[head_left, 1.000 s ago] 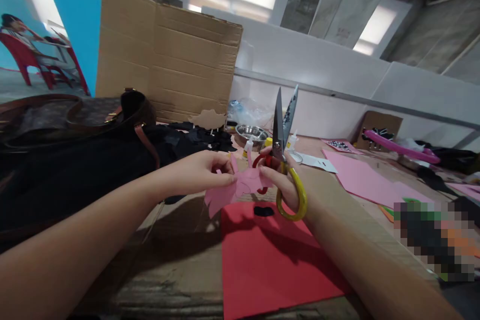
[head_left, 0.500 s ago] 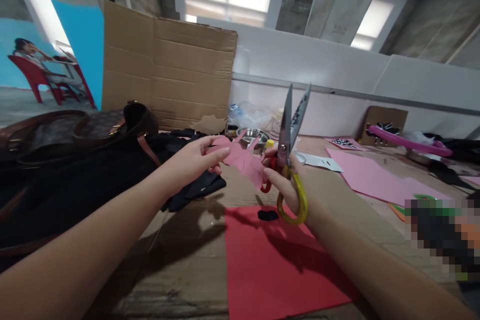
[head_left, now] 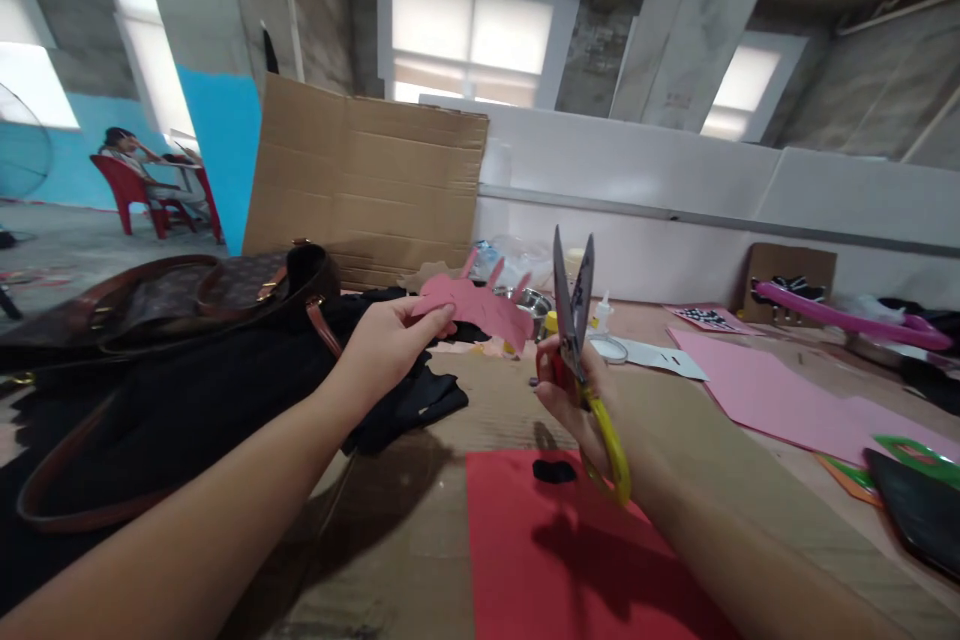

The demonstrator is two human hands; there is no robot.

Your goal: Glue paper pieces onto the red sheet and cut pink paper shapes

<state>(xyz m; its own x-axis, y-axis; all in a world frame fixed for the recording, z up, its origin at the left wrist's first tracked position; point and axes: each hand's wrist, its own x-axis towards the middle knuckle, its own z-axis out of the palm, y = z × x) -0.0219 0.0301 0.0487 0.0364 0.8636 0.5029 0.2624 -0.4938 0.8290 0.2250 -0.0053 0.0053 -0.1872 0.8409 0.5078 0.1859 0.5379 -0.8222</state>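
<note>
Between the thumb and fingers of my left hand (head_left: 401, 335) is a pink paper cutout (head_left: 480, 313) with a wavy edge and thin strips sticking up from its top. My right hand (head_left: 574, 395) is closed round the red and yellow handles of a pair of scissors (head_left: 574, 310). The blades point up and stand a little apart, with no paper between them. Below the hands lies a red sheet of paper (head_left: 585, 560), with a small black oval piece (head_left: 553, 471) near its far edge. The two hands are apart.
A handbag (head_left: 247, 300) and black cloth (head_left: 195, 430) lie at left before an upright cardboard sheet (head_left: 367, 185). A metal bowl (head_left: 534, 302) and glue bottle (head_left: 602, 312) stand behind. Pink paper (head_left: 765, 390) and a black object (head_left: 915, 510) lie right. A seated person (head_left: 139, 160) is far left.
My right hand has let go of the pink cutout's edge and moved away from it with the scissors. The cutout stays in my left hand. The camera view has shifted.
</note>
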